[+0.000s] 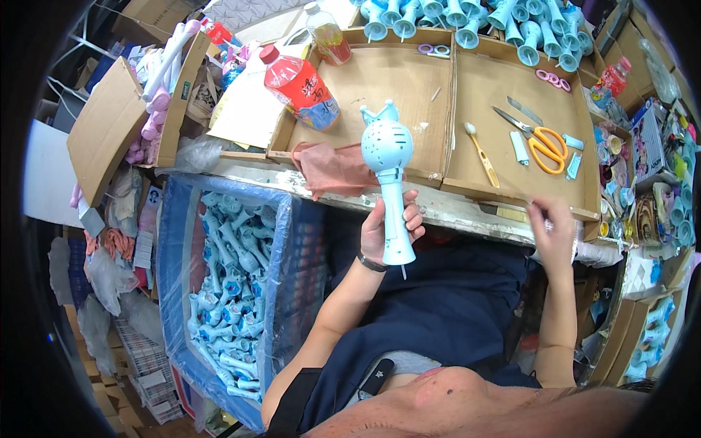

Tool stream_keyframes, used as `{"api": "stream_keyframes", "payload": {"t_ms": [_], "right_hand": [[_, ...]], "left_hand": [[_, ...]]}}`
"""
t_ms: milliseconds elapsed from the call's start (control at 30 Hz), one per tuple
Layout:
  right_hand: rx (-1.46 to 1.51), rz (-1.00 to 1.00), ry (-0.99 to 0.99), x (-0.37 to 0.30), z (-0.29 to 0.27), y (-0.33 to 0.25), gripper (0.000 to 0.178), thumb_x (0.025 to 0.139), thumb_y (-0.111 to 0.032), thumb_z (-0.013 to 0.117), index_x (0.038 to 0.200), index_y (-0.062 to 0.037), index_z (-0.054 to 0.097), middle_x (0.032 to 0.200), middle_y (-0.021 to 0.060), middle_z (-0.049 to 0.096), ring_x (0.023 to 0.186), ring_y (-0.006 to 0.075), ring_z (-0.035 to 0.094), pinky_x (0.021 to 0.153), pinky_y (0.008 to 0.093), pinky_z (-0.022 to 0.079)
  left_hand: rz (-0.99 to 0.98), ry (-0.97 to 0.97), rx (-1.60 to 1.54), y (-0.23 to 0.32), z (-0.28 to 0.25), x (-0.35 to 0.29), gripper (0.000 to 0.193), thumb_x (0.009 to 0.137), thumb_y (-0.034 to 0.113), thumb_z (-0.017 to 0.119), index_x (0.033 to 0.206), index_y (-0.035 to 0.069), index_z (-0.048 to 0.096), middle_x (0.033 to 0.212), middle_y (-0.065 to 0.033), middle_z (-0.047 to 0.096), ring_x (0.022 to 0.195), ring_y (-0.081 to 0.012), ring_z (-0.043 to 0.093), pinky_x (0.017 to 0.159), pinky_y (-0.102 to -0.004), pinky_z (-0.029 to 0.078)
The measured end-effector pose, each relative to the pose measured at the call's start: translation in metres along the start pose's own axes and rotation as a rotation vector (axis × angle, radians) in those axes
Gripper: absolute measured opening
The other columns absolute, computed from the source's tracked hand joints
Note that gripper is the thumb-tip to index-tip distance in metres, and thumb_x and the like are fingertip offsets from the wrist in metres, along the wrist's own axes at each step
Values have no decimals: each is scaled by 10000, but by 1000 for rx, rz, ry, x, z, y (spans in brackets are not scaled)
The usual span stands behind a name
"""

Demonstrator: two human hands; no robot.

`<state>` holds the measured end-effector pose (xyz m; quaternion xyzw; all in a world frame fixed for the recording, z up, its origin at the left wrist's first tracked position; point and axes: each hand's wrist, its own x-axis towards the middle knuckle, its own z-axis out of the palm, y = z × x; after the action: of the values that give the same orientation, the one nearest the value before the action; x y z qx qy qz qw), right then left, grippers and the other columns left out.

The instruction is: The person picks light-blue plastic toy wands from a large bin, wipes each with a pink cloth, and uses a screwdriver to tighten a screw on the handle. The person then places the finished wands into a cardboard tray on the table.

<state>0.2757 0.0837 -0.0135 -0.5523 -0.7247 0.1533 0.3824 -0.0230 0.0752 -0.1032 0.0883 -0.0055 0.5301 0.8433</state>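
Note:
A light-blue toy wand (pixel 388 150) stands nearly upright in front of me, with a round, perforated head, a small crown on top and a flared handle end. My left hand (pixel 374 230) is wrapped round its handle. Apart from it, my right hand (pixel 553 230) hovers by the front edge of the right cardboard tray (pixel 467 95); its fingers are smeared by motion, so what they hold, if anything, cannot be made out. Close to that hand in the tray lie a toothbrush (pixel 483 157), orange-handled scissors (pixel 548 150) and small light-blue pieces (pixel 519 148).
A blue-lined crate (pixel 281 241) full of light-blue toy parts stands at my left. The left tray (pixel 394 73) holds a red-labelled bottle (pixel 301 87) and a reddish cloth (pixel 332 169). Light-blue cone-shaped parts (pixel 471 33) are heaped at the back.

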Motion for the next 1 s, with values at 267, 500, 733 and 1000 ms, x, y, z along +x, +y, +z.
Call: {"api": "stream_keyframes", "payload": {"t_ms": [267, 500, 733, 1000], "right_hand": [[-285, -129, 267, 47, 25, 39, 221, 825, -115, 702, 1031, -56, 646, 1039, 107, 591, 935, 265, 596, 817, 356, 469], [-290, 3, 316, 34, 48, 55, 101, 884, -181, 636, 888, -81, 645, 906, 58, 628, 805, 268, 626, 678, 354, 492], [-393, 67, 310, 35, 52, 53, 130, 886, -219, 631, 830, -106, 659, 764, 62, 627, 656, 269, 614, 559, 363, 466], [-441, 18, 365, 34, 55, 58, 121, 871, -212, 638, 812, -110, 662, 720, 56, 624, 632, 262, 611, 541, 362, 467]], "left_hand": [[-13, 70, 100, 0, -1, -7, 662, 980, 531, 391, 1386, 9, 365, 864, -57, 546, 745, -173, 553, 784, -353, 477], [-92, 61, 405, -5, 5, -16, 579, 906, 246, 636, 1362, -1, 379, 782, -67, 538, 663, -180, 579, 636, -325, 502], [-122, 168, 613, -18, 24, -17, 480, 911, 168, 602, 1308, -17, 407, 774, -74, 568, 671, -176, 600, 656, -318, 514], [-25, 340, 989, -44, 40, -23, 420, 900, 77, 638, 1254, 3, 424, 881, -54, 591, 753, -123, 606, 687, -264, 491]]}}
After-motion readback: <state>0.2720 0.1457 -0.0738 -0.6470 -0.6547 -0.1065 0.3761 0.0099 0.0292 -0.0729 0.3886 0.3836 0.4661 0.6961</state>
